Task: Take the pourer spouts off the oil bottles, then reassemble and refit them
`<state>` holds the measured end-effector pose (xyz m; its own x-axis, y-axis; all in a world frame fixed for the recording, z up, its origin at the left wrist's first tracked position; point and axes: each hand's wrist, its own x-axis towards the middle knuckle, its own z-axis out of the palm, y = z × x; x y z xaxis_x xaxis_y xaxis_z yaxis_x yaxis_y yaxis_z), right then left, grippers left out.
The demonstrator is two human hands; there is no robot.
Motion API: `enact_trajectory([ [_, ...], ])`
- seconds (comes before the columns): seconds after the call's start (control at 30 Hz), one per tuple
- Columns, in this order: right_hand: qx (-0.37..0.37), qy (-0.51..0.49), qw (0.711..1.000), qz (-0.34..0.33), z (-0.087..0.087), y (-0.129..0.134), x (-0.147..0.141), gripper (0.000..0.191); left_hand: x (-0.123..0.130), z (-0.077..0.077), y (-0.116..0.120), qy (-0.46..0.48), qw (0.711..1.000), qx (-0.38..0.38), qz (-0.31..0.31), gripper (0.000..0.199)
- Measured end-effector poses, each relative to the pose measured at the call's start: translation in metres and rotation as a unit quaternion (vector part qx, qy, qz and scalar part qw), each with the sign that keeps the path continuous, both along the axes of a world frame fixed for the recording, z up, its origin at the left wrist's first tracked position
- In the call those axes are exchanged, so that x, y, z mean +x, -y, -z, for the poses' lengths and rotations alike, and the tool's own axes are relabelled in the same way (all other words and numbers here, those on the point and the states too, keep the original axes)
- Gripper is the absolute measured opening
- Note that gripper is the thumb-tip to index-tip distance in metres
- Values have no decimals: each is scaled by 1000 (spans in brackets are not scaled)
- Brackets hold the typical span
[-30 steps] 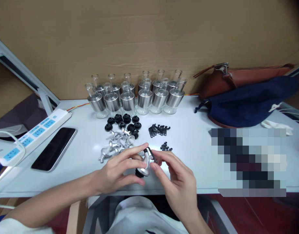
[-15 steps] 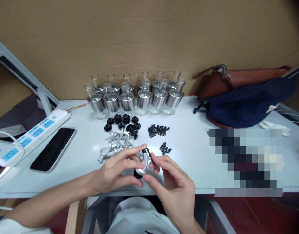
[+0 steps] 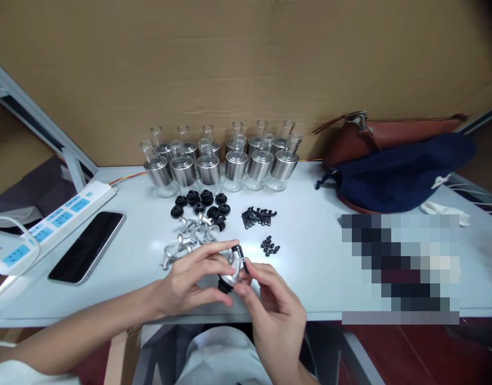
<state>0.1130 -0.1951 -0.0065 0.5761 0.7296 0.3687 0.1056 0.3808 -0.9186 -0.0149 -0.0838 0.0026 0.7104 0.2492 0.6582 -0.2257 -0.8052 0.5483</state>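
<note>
Close to the table's front edge, my left hand (image 3: pixel 190 275) grips a silver pourer spout (image 3: pixel 231 276) between thumb and fingers. A black ribbed rubber stopper (image 3: pixel 224 285) forms its lower end, near my left thumb. Over the spout's upper tip sits a bent black lever (image 3: pixel 242 258), running down its right side; my left index fingertip touches its top. My right hand (image 3: pixel 276 310) pinches at the lever's lower end with the index finger, its thumb against the spout's base. Just beyond lie loose silver spouts (image 3: pixel 198 233) and black rubber stoppers (image 3: pixel 193 197).
Bottles of glass and steel (image 3: pixel 208 172) stand in two rows at the back. Black levers (image 3: pixel 257 217) and small black caps (image 3: pixel 270 245) lie right of centre. A phone (image 3: pixel 87 247) and power strip (image 3: pixel 62 220) are left, a navy pouch (image 3: pixel 390 174) and brown bag (image 3: pixel 406 133) right.
My right hand has shifted a little left, closer to the pourer spout. The black lever's free end has swung down and in towards the spout. My left hand keeps its hold.
</note>
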Motion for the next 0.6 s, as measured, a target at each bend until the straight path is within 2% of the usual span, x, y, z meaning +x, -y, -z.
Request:
enact_trajectory([
  [0.17,15,38,999,18,7,3,-4,23,0,-1,4,-4,1000,2,0,33],
  [0.37,57,79,995,-6,15,5,1,28,0,-1,5,5,1000,-11,14,34],
  [0.47,43,169,985,-19,0,2,14,28,1,-4,2,8,1000,-1,-1,34],
  [0.53,24,255,966,23,-19,4,22,28,1,-5,1,16,1000,8,-15,33],
  [0.6,0,290,957,17,-38,13,24,24,1,-4,0,22,999,15,-23,31],
])
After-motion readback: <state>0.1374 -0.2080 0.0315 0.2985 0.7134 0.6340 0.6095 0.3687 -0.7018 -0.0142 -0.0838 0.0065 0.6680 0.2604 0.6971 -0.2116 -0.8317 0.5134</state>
